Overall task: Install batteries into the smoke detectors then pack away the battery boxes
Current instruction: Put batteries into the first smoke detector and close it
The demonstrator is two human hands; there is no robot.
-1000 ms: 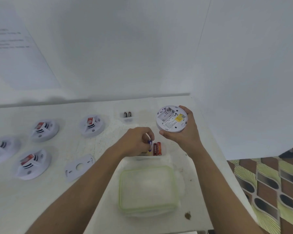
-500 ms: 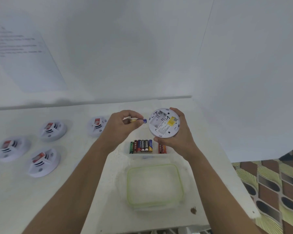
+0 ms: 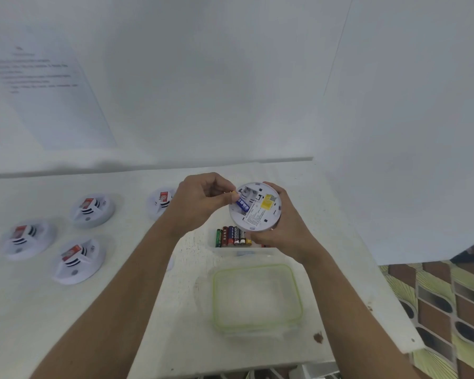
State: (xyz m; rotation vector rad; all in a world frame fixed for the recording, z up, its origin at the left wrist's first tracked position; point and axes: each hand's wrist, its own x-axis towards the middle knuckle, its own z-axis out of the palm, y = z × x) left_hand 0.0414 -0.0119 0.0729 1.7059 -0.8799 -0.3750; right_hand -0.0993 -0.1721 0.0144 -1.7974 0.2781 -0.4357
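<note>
- Above the far middle of the white table (image 3: 66,310), the right hand (image 3: 282,231) grips a round white smoke detector (image 3: 257,214) by its rim. The fingers are curled around the edge and the back side is turned up, so the open battery bay is easy to reach.
- The left hand (image 3: 203,203) pinches a small blue battery (image 3: 242,205) between thumb and fingertips. The battery is tilted, with one end at the bay, and I judge it is not seated yet.
- Just below the detector, a row of mixed-colour batteries (image 3: 230,236) lies in a shallow clear battery box (image 3: 244,252), probably kept near so that each pick is short.
- Nearer to the person sits a clear plastic container with a green rim (image 3: 257,321). It seems to wait for the packing step.
- At the left, four more white smoke detectors (image 3: 92,210) rest apart on the table. Whether they hold batteries I cannot tell.
</note>
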